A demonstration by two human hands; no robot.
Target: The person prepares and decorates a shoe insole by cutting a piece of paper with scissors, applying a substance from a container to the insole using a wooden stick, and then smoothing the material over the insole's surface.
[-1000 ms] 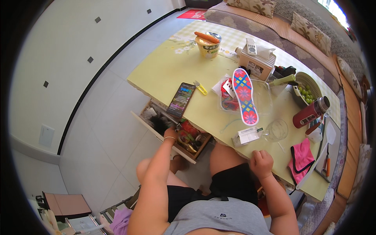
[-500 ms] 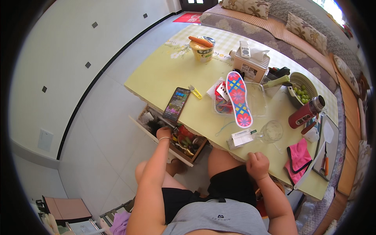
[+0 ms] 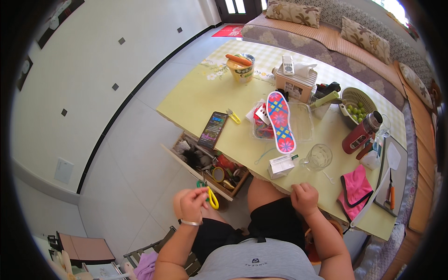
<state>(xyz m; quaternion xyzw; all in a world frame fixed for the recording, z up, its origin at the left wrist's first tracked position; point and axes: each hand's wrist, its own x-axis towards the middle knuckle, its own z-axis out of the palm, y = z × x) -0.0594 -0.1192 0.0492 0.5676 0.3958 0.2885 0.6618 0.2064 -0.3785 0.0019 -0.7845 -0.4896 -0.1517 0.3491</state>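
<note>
My left hand (image 3: 192, 205) is closed on a pair of scissors (image 3: 213, 198) with yellow and green handles, held above my knee just outside the open drawer (image 3: 233, 191). Sundries fill that drawer, among them a round yellow-rimmed item (image 3: 218, 174) and something red. Curled into a loose fist, my right hand (image 3: 305, 198) rests at the table's near edge with nothing visible in it. Nearest to it are a small white box (image 3: 281, 167) and a glass mug (image 3: 319, 157). Behind them, an embroidered insole (image 3: 281, 122) leans across a clear plastic container (image 3: 304, 122) of red thread.
On the table (image 3: 186, 102) lie a phone (image 3: 213, 130), yellow thread snips (image 3: 233, 116), a tub (image 3: 241, 70) topped by a carrot, a tissue box (image 3: 296, 84) bearing a remote, a basket of green fruit (image 3: 358, 103), a red flask (image 3: 361, 134) and a pink cloth (image 3: 355, 190).
My left hand has come out of the drawer toward me and now holds the scissors. The right hand stays at the table edge. The view has shifted slightly.
</note>
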